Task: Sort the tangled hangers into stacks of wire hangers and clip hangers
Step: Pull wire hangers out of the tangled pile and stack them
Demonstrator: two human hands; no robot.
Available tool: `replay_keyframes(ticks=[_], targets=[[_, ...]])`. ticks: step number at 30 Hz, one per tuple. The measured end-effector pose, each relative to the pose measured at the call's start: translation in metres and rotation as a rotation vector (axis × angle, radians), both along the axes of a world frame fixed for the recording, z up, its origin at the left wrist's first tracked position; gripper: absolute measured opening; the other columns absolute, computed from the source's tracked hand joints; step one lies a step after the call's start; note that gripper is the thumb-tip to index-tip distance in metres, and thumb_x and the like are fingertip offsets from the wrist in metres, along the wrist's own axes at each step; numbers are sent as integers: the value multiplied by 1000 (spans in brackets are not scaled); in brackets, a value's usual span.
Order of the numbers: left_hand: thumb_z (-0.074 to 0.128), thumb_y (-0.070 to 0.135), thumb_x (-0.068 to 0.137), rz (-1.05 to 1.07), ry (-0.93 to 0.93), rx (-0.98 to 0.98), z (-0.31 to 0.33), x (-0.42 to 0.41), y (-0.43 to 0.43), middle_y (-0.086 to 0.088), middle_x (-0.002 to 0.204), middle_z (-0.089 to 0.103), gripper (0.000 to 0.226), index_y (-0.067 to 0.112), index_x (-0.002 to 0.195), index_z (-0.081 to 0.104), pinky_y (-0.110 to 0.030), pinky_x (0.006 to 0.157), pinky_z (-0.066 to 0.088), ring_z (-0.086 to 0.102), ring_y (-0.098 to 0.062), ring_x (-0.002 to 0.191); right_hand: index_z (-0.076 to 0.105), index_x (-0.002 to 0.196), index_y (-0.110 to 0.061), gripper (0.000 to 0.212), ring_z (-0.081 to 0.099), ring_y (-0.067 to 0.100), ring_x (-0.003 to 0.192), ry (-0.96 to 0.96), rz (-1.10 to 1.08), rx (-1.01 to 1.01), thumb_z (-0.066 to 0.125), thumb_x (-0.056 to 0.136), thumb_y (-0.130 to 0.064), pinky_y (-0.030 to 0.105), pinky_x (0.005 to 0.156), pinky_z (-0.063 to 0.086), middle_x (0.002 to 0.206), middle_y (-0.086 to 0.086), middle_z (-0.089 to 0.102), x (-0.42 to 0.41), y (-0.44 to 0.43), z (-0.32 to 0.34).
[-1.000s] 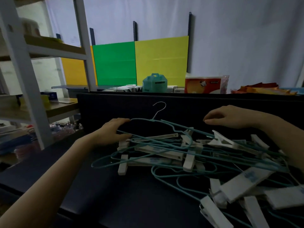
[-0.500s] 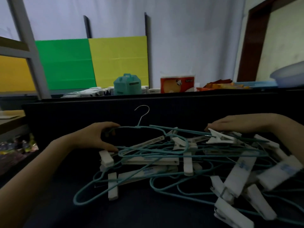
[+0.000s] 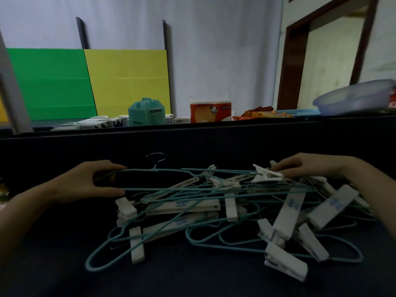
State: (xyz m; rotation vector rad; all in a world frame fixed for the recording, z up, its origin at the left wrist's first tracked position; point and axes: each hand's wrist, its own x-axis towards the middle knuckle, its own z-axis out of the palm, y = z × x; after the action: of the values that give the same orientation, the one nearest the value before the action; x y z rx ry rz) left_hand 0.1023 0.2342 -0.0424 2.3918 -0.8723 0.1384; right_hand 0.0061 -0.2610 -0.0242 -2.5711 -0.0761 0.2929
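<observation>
Teal wire and white plastic fill a dark table (image 3: pixel 53 264), where a person's left hand (image 3: pixel 85 181) pinches the end of the top wire hanger (image 3: pixel 162 171) between thumb and fingers. The tangled pile (image 3: pixel 214 209) sprawls mid-table. At right, the right hand (image 3: pixel 308 166) rests fingertips on a white clip (image 3: pixel 266 175); whether it grips is unclear.

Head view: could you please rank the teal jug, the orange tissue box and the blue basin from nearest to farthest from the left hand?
From the left hand:
1. Teal jug, behind the partition, just right of the hand.
2. Orange tissue box, behind the partition, centre.
3. Blue basin, far right.
</observation>
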Motion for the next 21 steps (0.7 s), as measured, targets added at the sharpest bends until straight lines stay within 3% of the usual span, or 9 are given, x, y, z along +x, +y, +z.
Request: replay_keyframes(ticks=[6, 10, 12, 15, 18, 21], targets=[[74, 54, 62, 40, 29, 22, 2, -7, 11, 0, 96, 62, 53, 41, 109, 56, -38, 85, 51, 61, -14, 89, 61, 104, -49, 48, 43, -3, 117, -16, -5, -11, 63, 59, -66, 26, 103, 33, 123, -25, 50, 1, 5, 5], [68, 65, 48, 71, 25, 11, 8, -14, 19, 3, 97, 62, 63, 44, 105, 54, -32, 81, 51, 60, -13, 91, 60, 105, -46, 47, 55, -5, 107, -119, -31, 9, 63, 62, -62, 20, 91, 43, 118, -23, 59, -3, 10, 10], [69, 65, 53, 76, 15, -19, 11, -16, 24, 4, 98, 61, 57, 45, 103, 53, -29, 78, 49, 60, -15, 92, 58, 105, -48, 49, 53, -8, 104, -174, -37, 14, 62, 59, -64, 14, 82, 41, 113, -26, 57, -7, 14, 15], [75, 56, 62, 64, 0, -77, 18, -19, 29, 4, 99, 61, 45, 46, 101, 54, -30, 76, 49, 60, -19, 93, 56, 104, -51, 48, 53, -8, 101, -258, -45, 44, 63, 58, -63, 13, 79, 39, 109, -27, 57, -15, 18, 23], [71, 62, 53, 42, -16, -106, 26, -23, 28, 4, 98, 62, 55, 44, 102, 54, -26, 72, 47, 60, -16, 90, 55, 103, -53, 49, 55, -2, 97, -375, -91, 63, 64, 56, -63, 13, 75, 37, 105, -21, 57, -26, 19, 32], [73, 56, 64, 16, -45, -161, 34, -24, 18, 5, 98, 65, 42, 45, 100, 54, -23, 73, 45, 62, -14, 92, 54, 113, -48, 63, 51, -2, 94, -518, -159, 14, 63, 53, -66, 15, 73, 36, 103, -20, 53, -41, 13, 37]])
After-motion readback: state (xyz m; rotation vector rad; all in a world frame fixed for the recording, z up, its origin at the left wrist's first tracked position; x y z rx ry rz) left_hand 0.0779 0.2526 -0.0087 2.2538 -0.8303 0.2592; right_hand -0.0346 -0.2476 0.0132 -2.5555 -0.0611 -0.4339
